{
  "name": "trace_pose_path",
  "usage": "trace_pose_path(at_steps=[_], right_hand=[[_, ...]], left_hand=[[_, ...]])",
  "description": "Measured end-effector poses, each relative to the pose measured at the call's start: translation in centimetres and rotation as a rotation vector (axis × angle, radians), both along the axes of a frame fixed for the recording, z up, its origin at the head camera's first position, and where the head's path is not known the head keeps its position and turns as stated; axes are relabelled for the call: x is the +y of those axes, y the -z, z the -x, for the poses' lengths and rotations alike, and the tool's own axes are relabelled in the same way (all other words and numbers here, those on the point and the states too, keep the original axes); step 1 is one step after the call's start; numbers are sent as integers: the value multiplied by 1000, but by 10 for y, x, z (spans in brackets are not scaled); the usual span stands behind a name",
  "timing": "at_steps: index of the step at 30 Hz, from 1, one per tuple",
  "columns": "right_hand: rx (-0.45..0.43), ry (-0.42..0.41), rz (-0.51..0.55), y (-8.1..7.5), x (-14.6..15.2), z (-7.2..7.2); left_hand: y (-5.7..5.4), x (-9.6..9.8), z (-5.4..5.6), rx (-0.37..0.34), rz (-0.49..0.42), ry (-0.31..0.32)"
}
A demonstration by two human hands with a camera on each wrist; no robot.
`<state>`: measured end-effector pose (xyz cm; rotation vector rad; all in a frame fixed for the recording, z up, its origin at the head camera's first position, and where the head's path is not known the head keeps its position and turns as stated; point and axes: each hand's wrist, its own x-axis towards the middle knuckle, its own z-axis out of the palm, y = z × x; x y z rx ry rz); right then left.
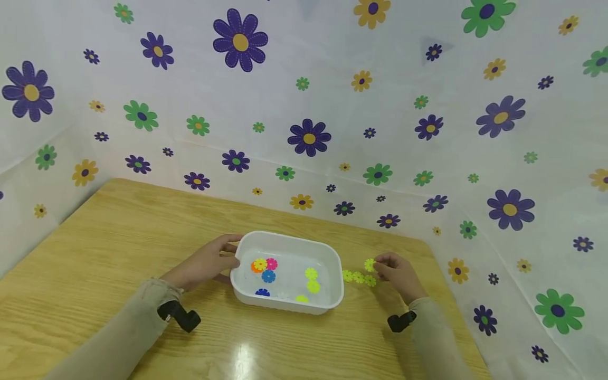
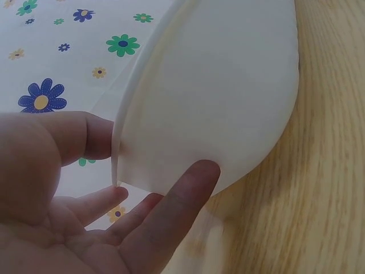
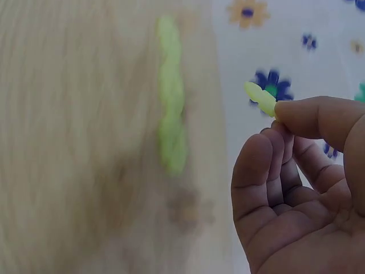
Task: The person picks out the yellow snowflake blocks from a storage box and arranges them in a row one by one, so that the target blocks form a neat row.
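The person's right hand (image 1: 399,274) pinches a yellow-green disc (image 1: 369,264) in its fingers (image 3: 254,157); near them a linked row of similar discs (image 1: 358,277) lies on the desk (image 1: 228,338). The left hand (image 1: 204,263) grips a white tray (image 1: 280,303) holding loose discs (image 1: 268,276).

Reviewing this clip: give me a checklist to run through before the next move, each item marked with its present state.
1. Right hand has a secure pinch on the held yellow disc: ok, thumb and fingers pinch its edge.
2. Held disc clear of the yellow row: ok, the right wrist view shows a gap.
3. Row out of the bin: ok, it lies on the table, beside the bin's right end.
4. Left hand on the white bin: ok, at its left end.
5. Slots of held disc lined up with the row: cannot tell, too small.
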<state>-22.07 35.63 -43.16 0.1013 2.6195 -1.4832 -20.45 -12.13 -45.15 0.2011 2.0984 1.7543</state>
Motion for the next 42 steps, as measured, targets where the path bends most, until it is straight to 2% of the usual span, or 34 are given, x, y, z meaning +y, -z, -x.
trace_pose_path(at_steps=[7, 18, 24, 35, 42], right_hand=[[-82, 78, -89, 19, 36, -8], [-127, 68, -118, 22, 42, -12], [-113, 65, -129, 25, 42, -12], [-90, 81, -114, 33, 42, -13], [-77, 99, -99, 32, 42, -17]], left_hand=[[2, -1, 0, 5, 3, 0], [-1, 1, -1, 5, -5, -1], [-2, 1, -2, 11, 5, -2], [3, 0, -2, 20, 34, -14], [1, 2, -3, 15, 36, -14]])
